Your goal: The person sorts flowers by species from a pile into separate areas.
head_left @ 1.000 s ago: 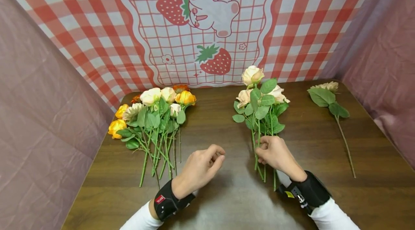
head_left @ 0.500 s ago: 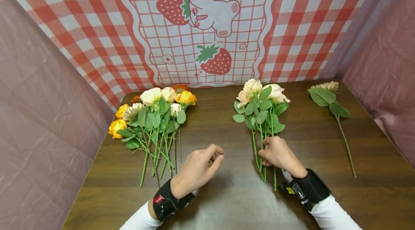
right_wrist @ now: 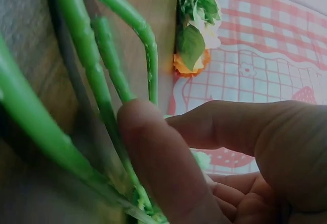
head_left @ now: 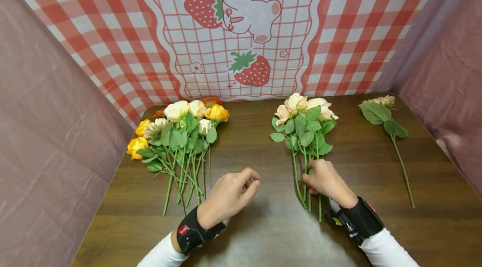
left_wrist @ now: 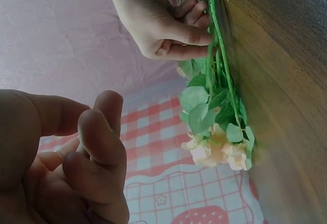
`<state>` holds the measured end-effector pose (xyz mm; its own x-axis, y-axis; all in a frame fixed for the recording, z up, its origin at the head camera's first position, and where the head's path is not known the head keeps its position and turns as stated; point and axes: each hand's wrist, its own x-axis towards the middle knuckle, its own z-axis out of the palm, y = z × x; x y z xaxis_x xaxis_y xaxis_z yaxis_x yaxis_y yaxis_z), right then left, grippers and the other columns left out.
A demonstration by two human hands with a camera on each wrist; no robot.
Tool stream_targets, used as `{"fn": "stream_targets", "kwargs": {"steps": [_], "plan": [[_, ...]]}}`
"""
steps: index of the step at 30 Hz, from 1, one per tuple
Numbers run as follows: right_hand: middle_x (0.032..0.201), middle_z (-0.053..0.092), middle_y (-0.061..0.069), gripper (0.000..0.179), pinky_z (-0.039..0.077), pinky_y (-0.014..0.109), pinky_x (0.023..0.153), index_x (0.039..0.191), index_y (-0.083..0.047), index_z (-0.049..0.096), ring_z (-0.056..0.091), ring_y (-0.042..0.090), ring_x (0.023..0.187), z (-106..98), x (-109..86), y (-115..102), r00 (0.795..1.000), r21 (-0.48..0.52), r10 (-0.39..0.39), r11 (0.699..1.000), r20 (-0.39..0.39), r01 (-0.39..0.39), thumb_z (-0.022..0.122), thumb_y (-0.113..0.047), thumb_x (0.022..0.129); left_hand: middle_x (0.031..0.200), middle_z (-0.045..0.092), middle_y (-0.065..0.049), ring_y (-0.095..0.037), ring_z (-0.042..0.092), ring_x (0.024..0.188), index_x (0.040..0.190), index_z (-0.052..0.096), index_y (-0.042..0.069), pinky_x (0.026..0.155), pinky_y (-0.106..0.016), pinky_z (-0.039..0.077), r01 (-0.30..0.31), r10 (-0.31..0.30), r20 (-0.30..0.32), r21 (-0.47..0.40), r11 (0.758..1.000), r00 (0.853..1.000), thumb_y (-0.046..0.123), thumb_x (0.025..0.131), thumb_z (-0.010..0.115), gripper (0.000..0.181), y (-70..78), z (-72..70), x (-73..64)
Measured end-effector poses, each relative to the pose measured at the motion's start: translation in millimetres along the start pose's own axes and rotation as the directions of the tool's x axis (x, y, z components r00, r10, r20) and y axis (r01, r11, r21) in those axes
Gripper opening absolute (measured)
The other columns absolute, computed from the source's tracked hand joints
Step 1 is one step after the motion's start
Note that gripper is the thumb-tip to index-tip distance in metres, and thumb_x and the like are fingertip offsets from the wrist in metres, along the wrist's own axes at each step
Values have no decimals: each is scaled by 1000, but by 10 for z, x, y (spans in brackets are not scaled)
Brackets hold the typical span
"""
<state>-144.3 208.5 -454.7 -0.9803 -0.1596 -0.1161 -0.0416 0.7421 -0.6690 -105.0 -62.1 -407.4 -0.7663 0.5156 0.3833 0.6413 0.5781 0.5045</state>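
Note:
My right hand (head_left: 325, 179) pinches a green stem (right_wrist: 111, 60) of a peach rose (head_left: 296, 102) between thumb and index finger. That rose lies among several pale peach and cream roses in a bunch, blooms toward the back wall, stems toward me. In the right wrist view, other stems run beside the thumb (right_wrist: 158, 157). My left hand (head_left: 231, 191) hovers over the table, loosely curled and holding nothing; the left wrist view shows its bent fingers (left_wrist: 104, 142) apart from the bunch. Nearest to it is the left pile of flowers (head_left: 180, 137).
The left pile mixes white, cream, yellow and orange blooms on a brown wooden table (head_left: 248, 145). One single pale flower (head_left: 376, 112) with a long stem lies at the far right. A red-checked cloth (head_left: 350, 28) hangs behind; pink curtains (head_left: 49, 133) flank both sides.
My right hand has lowered a peach rose toward me, so its bloom now sits level with the others in the bunch. The left hand has stayed nearly still.

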Motion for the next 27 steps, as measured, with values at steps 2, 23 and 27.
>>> {"fn": "stream_targets", "kwargs": {"steps": [2, 23, 27], "plan": [[45, 57, 1, 11, 48, 30, 39, 82, 1, 62, 53, 10, 37, -21, -15, -4, 1000, -48, -7, 999, -13, 6, 57, -8, 79, 67, 66, 8, 6, 49, 54, 92, 61, 14, 46, -17, 44, 3, -3, 10, 14, 1000, 1000, 15, 89, 56, 6, -8, -5, 9], [54, 56, -4, 15, 39, 24, 37, 100, -9, 66, 48, 6, 40, -24, -175, -314, 949, 66, -314, 948, 6, 313, 57, -16, 90, 51, 54, -11, -26, 50, 41, 74, 53, 7, 32, -39, 39, 442, -437, -126, 468, 765, 891, 20, 84, 62, 19, -841, -516, -475], [55, 57, -6, 13, 40, 24, 37, 99, -9, 66, 49, 5, 41, -2, -172, -347, 939, 63, -344, 937, -4, 344, 58, -14, 90, 55, 57, -19, -34, 53, 46, 72, 53, 0, 36, -47, 44, 518, -539, -112, 491, 700, 835, 17, 82, 63, 23, -994, -529, -627]]}}
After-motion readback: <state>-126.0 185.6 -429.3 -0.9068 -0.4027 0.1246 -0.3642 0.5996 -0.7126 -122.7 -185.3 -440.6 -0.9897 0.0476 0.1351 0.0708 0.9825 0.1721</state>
